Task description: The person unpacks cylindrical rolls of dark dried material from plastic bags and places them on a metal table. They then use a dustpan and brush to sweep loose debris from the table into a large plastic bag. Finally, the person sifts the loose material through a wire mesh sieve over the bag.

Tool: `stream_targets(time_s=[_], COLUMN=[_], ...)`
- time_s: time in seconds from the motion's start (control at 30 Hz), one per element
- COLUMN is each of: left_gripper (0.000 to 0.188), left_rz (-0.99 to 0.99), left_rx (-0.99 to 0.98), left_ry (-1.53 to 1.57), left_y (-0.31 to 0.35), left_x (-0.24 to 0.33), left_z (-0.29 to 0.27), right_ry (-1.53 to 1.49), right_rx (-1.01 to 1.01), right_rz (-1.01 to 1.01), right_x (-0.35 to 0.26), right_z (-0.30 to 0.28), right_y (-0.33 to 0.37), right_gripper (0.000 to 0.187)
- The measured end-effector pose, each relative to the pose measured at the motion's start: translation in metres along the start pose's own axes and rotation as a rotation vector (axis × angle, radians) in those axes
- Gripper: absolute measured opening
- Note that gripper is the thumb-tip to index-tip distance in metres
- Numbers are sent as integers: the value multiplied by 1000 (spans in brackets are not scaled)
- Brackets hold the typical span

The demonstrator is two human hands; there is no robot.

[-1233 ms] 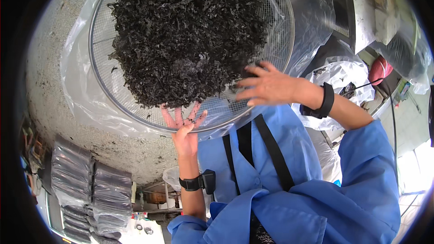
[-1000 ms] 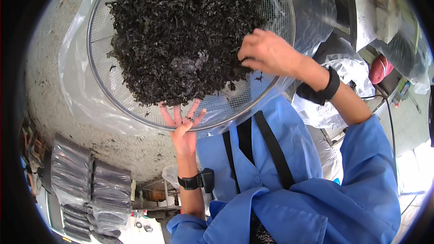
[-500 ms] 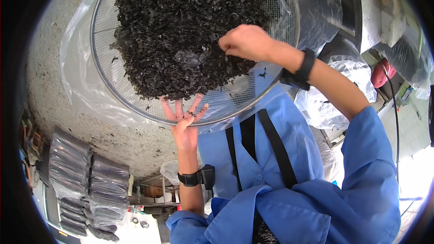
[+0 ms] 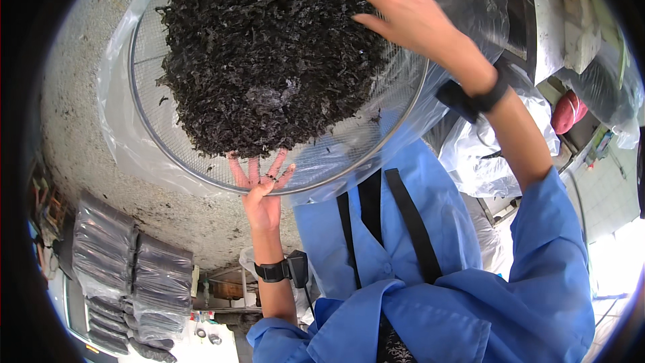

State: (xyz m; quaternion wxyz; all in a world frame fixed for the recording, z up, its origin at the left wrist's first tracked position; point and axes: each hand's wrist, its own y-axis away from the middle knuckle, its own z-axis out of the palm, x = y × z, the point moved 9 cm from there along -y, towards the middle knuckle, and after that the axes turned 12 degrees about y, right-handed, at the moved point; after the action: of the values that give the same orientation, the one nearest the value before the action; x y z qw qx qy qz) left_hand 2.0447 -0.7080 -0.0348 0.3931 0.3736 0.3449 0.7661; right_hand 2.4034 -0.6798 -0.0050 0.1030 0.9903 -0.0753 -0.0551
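Observation:
A round wire-mesh sieve (image 4: 149, 75) carries a heap of dark, flaky stuff that looks like dried seaweed (image 4: 269, 54). My left hand (image 4: 262, 191) grips the sieve's near rim, thumb on top and fingers spread underneath, showing through the mesh. Over the right edge of the heap is my right hand (image 4: 413, 17), its fingers and thumb apart and nothing visible between them. Whether its fingertips touch the flakes I cannot tell.
Clear plastic sheeting (image 4: 114, 121) lies beneath the sieve on a speckled grey surface (image 4: 77, 74). Stacked bags of dark material (image 4: 104, 245) stand lower left. At right are a crumpled clear plastic bag (image 4: 497, 165) and a red bundle (image 4: 569, 111).
My right hand has moved up and to the right, its fingers opening from a pinch. The sieve and my left hand have shifted slightly left.

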Motion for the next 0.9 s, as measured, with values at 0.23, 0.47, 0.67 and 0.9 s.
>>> stream_targets(time_s=[0.23, 0.47, 0.67, 0.9], left_gripper=[104, 106, 104, 107], left_rz=[-13, -35, -52, 0], left_rx=[-28, -34, -67, -22], left_ry=[-79, -74, -56, -74], left_y=[3, 0, -5, 0], left_x=[8, 13, 9, 4], left_z=[2, 8, 4, 0], right_ry=[136, 89, -359, 290], right_rx=[-345, -115, -392, -90], right_rz=[268, 272, -502, 10], right_x=[-38, -36, -166, -34], right_z=[93, 100, 77, 59], right_y=[-22, -2, 76, 32], right_gripper=[55, 54, 40, 60])
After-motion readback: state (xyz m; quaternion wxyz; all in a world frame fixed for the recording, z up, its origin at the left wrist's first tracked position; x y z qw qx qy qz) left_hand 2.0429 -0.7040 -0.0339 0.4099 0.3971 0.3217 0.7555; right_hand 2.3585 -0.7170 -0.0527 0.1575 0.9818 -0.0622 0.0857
